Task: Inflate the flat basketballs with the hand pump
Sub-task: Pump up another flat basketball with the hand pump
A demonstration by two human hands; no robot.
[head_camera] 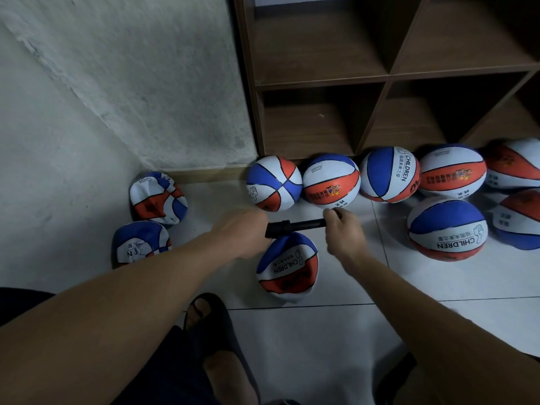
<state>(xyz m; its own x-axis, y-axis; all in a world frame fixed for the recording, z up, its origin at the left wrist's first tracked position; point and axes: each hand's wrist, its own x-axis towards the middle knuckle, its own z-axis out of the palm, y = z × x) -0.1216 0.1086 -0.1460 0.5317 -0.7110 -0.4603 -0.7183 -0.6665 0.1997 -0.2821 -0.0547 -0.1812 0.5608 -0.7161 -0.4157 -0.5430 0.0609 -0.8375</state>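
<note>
- Black hand pump lies level between both hands, just above a crumpled flat basketball on the tiled floor.
- Left hand wraps the pump's thicker end, fingers curled round it.
- Right hand pinches the far end, fingers clamped.
- Two more flat balls slump by the wall; round ones line the wooden shelf.

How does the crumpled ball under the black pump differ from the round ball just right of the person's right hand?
The crumpled red, white and blue basketball is caved in and creased; the round red, white and blue basketball is smooth and full. The crumpled one lies beneath the black hand pump; the round one lies apart from it. Both read CHILDREN.
</note>
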